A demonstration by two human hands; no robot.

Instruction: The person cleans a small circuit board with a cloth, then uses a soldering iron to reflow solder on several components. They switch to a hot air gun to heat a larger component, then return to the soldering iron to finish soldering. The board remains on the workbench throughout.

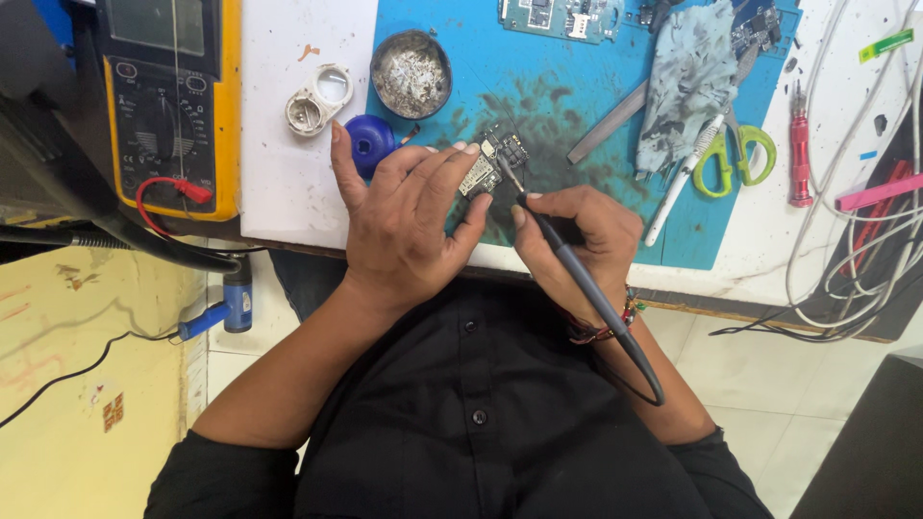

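Note:
My left hand [409, 216] rests on the blue work mat [577, 82], its fingertips pinning a small dark circuit board [492, 163]. In my right hand [582, 235] I grip a slim grey soldering iron [567, 264] like a pen, its tip touching the board's right edge. The iron's dark cord loops back over my right forearm. The mat under the board is stained black.
A yellow multimeter [173, 101] with a red lead stands at the left. Near my left hand are a blue round cap [368, 142], a white lens holder [317, 98] and a tin of solder scraps [411, 73]. Green-handled scissors [735, 154], a grey cloth [687, 77], a red screwdriver [800, 144] and white cables [846, 240] lie right.

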